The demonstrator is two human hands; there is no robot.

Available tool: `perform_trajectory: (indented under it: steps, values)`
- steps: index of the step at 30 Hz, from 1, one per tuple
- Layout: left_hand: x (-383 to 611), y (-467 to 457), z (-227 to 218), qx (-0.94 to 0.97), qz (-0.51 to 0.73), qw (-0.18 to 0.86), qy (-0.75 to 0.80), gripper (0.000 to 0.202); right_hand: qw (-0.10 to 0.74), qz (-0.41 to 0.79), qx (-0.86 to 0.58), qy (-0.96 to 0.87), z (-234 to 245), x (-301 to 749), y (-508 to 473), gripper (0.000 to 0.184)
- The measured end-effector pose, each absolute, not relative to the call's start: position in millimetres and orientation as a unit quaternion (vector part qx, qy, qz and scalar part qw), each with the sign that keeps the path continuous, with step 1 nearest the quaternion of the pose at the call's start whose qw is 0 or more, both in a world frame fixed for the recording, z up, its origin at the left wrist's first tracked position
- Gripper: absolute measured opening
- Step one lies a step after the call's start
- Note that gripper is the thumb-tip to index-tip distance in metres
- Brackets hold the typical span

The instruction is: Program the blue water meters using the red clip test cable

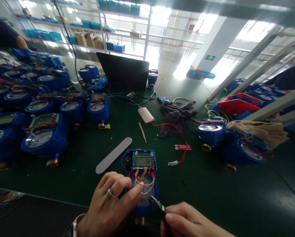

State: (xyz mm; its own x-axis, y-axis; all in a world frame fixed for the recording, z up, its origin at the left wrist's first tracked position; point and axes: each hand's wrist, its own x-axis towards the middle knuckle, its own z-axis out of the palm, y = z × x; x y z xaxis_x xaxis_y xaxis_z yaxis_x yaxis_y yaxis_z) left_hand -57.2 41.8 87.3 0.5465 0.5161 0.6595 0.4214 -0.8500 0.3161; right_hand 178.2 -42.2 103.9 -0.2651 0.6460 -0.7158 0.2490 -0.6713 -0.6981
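Note:
A blue water meter (155, 194) stands upright at the table's near edge. Its open top part shows a circuit board with a small display (143, 161) reading 0.2. Red, yellow and white wires (147, 183) loop from the board over the clear round dial. My left hand (115, 197), wearing a ring, reaches over the dial, thumb and forefinger closed at the wires. My right hand (187, 219) grips a pair of cutting pliers (158, 205) by its dark handles. The pliers' jaws point at the dial's right side, close to the wires.
Many blue meters (45, 135) crowd the table's left. A grey strip (114, 155), wooden stick (142, 132), white box (146, 115) with red cable, dark cloth (177, 117) and black laptop (127, 70) lie beyond. Two meters (211, 131) stand right. A person's arm (21, 42) shows far left.

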Motion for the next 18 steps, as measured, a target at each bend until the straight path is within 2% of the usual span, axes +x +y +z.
perform_trajectory:
  steps: [5, 9, 18]
  values:
    - [-56.6, 42.2, 88.0, 0.876, 0.396, 0.049, 0.271, 0.015, 0.114, 0.680, -0.593, -0.416, 107.3, 171.9, -33.4, 0.061]
    - [-57.7, 42.7, 87.0, 0.873, 0.401, 0.051, 0.272, 0.015, 0.127, 0.680, -0.611, -0.385, 112.1, 169.7, -31.8, 0.051]
    - [-55.6, 44.8, 85.3, 0.869, 0.414, 0.059, 0.264, 0.015, 0.088, 0.689, -0.585, -0.420, 117.9, 170.4, -29.0, 0.050]
